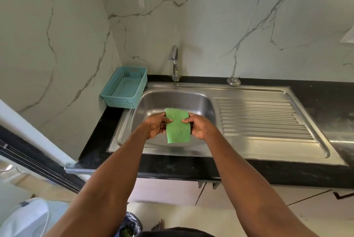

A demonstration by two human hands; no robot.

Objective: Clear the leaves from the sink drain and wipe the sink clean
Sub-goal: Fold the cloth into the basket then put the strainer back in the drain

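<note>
While both arms reach out over the steel sink (193, 100), the left hand (156, 126) and the right hand (199, 126) each pinch a side edge of a green ribbed cloth (178, 126), holding it stretched above the basin's front half. A teal perforated basket (124, 86) sits at the countertop's (314, 171) back left corner, the tap (174, 62) stands behind the basin, and a round metal drain strainer (233, 81) lies at the back edge.

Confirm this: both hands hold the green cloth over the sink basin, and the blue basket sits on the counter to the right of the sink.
One thing is wrong: the basket sits to the left of the sink, in the corner, as the head view shows. The rest stands: the left hand and right hand both hold the green cloth over the basin.
</note>
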